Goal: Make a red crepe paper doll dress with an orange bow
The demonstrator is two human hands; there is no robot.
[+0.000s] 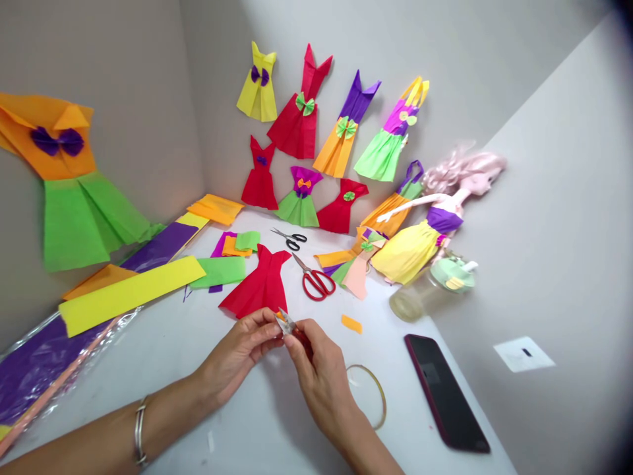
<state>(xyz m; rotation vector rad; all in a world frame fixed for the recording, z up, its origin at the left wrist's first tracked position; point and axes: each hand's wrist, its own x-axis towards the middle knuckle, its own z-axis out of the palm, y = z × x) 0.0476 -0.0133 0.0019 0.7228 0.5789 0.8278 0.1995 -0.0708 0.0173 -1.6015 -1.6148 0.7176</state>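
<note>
My left hand [254, 336] pinches a small orange paper piece [279, 315] between thumb and fingers. Closed around a small pair of pliers [287, 323] with a silver head and reddish handles, my right hand [319, 366] meets the left over the table. The pliers' jaws are at the orange piece; whether they grip it I cannot tell. Just beyond the hands lies a red paper dress [261, 284]. Red-handled scissors [316, 282] and smaller black-handled scissors [293, 239] rest past it. An orange scrap [351, 324] lies to the right.
Yellow [133, 295] and green paper strips [217, 272] lie left, over plastic-wrapped purple paper [44, 356]. A tape roll [382, 396], phone [445, 392] and jar [410, 300] stand or lie right. A doll [435, 224] leans by the wall among several paper dresses [301, 105].
</note>
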